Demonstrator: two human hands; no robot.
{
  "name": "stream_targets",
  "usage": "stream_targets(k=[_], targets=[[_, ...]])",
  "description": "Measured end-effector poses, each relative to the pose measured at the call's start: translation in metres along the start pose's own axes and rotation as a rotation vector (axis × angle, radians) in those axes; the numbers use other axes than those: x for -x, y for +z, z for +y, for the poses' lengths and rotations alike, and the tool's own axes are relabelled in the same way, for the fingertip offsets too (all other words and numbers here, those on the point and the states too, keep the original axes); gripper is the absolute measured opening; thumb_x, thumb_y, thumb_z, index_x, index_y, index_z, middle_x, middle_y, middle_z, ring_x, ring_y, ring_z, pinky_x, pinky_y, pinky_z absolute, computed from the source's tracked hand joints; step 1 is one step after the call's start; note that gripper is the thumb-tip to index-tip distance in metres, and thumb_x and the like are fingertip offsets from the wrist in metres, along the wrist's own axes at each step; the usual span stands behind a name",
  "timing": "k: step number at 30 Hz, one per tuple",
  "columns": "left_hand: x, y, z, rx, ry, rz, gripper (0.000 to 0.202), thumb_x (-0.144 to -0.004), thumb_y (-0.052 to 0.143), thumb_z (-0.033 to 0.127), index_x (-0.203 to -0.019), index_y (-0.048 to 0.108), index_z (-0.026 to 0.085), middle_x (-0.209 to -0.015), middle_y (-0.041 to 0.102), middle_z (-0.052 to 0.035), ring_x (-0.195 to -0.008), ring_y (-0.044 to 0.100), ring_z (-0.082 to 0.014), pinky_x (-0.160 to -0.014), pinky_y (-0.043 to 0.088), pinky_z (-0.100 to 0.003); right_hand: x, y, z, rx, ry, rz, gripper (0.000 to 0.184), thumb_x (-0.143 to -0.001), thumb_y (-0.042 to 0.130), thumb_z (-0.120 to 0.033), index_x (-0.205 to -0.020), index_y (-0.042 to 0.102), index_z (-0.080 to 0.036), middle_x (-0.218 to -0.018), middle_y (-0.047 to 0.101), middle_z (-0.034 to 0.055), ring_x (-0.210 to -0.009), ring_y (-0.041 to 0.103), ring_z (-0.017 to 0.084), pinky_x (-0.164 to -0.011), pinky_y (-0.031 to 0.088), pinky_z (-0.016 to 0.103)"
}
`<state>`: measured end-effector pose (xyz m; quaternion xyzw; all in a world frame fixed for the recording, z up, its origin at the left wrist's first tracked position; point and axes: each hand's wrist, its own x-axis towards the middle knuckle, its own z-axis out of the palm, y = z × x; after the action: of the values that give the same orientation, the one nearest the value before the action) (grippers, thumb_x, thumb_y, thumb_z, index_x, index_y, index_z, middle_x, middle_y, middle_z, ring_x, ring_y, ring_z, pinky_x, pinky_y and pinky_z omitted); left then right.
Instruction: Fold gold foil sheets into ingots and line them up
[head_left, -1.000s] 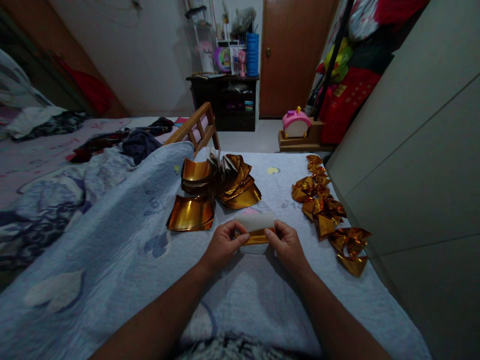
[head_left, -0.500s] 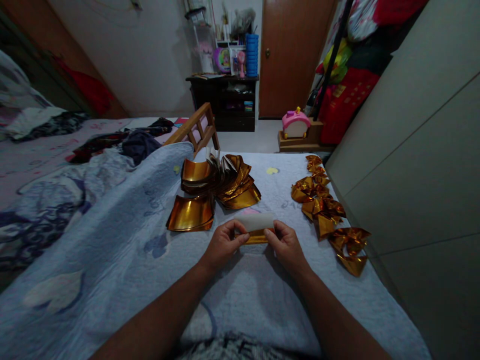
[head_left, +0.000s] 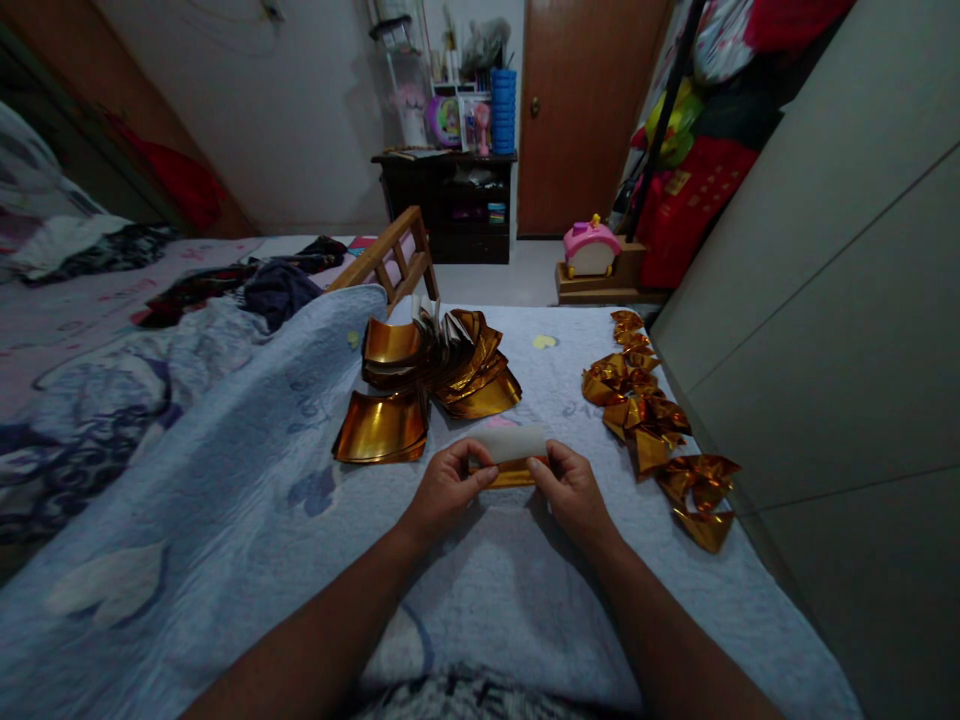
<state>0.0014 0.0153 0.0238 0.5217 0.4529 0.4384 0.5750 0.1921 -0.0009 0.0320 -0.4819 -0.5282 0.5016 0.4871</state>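
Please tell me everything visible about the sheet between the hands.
The sheet looks like thin paper: whitish and matt on its far part, shiny gold along the near strip, which seems folded over. The left hand and right hand pinch its opposite ends. It is above the blue bedding; whether they touch is unclear.

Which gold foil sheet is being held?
The sheet between left hand and right hand, pale above a gold strip; the fanned sheets and folded pieces lie untouched.

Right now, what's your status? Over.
Left fingers, right fingers: both pinching a sheet. Gold showing below, pale above. Gold-sheet pile beyond it, apparently not in the way.
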Motion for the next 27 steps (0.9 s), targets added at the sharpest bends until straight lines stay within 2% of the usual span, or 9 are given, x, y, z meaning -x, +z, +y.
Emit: stream_targets(k=[7,19,27], targets=[[0.0001,0.0023,0.0032,0.051,-0.021,0.005,0.028,-0.071,0.081,0.032,-0.078,0.059,0.017,-0.072,0.057,0.0032,-0.064,0.052,-0.0106,-0.062,0.043,-0.020,0.0004,-0.0007,0.0065,0.003,-0.010,-0.012,0.018,-0.086,0.059,-0.036,-0.079,0.057,-0.019,-0.071,0.048,-0.0030,-0.069,0.044,0.014,-0.063,0.036,0.026],[-0.0006,0.0019,0.0015,0.108,-0.032,-0.011,0.030,-0.070,0.083,0.031,-0.080,0.060,0.017,-0.080,0.062,0.0012,-0.075,0.060,-0.0135,-0.071,0.049,-0.024,-0.0002,0.0000,0.0018,0.007,-0.004,-0.002,0.020,-0.084,0.060,-0.037,-0.074,0.054,-0.021,-0.066,0.043,-0.0050,-0.063,0.039,0.013,-0.059,0.033,0.026],[-0.0007,0.0029,0.0030,0.099,-0.031,0.002,0.032,-0.068,0.085,0.033,-0.079,0.060,0.017,-0.078,0.061,0.0016,-0.073,0.059,-0.0132,-0.069,0.048,-0.023,-0.0002,-0.0005,0.0037,0.000,-0.001,-0.003,0.020,-0.084,0.060,-0.038,-0.075,0.054,-0.020,-0.066,0.042,-0.0048,-0.063,0.039,0.013,-0.059,0.032,0.026]])
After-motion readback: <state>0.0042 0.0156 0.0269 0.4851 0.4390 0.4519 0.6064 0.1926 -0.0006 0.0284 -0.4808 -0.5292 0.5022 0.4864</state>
